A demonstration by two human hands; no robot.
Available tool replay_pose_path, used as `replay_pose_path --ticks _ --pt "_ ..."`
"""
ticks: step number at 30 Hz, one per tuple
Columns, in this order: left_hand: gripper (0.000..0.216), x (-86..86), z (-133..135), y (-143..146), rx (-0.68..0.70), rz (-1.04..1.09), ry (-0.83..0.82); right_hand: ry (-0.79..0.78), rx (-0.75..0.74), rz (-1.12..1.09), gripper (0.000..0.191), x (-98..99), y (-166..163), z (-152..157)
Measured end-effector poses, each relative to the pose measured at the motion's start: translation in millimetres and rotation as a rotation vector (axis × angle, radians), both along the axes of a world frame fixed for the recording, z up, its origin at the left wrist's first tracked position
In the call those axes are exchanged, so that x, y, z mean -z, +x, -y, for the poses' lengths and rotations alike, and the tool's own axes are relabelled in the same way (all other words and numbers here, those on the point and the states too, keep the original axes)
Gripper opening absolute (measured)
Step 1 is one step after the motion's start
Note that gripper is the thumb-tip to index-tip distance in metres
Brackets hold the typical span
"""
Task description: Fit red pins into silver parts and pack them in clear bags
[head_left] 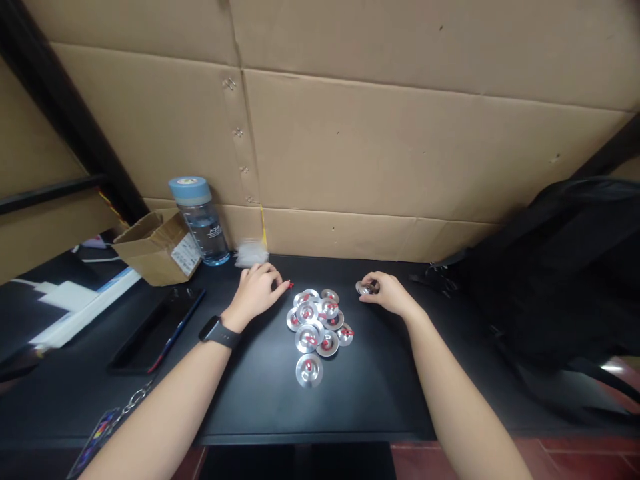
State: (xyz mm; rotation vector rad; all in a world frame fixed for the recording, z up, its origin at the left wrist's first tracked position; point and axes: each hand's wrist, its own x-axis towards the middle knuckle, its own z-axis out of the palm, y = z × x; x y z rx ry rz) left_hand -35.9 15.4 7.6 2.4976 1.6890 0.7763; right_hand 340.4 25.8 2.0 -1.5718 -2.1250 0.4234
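Observation:
On the black table, between my hands, lies a loose heap of silver finger cymbals (306,338) with small red loops at their centres. One more finger cymbal (309,371) lies at the near end of the heap. My right hand (387,292), right of the heap, has its thumb and fingers closed around a finger cymbal (365,288). To the upper left of the heap, my left hand (257,293) is curled low over the table, a black watch on its wrist. A small red loop (290,285) shows at its thumb and fingertips; anything under the palm is hidden.
A blue-capped water bottle (203,223), an open cardboard box (155,253) and a clear plastic bag (251,253) stand at the back left. A phone (157,330) and keyring (135,399) lie left. A black backpack (555,273) fills the right. Cardboard (370,153) walls the back.

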Motion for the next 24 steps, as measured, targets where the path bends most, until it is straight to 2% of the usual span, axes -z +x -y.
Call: replay_pose_path --ticks 11,18,22,24 --pt "0.024 -3.5 3 7 0.075 0.082 -0.022 0.056 -0.048 0.109 0.021 -3.5 -7 4" --pt "0.021 -5.9 5 10 0.111 0.100 -0.025 0.003 -0.032 0.112 0.022 -8.0 -7 5" --pt "0.020 -7.1 6 10 0.127 0.114 -0.014 0.078 -0.164 0.017 0.024 -22.2 -29 18" --pt "0.020 -8.1 7 11 0.134 0.119 -0.001 0.020 -0.314 -0.056 0.027 -28.2 -46 27"
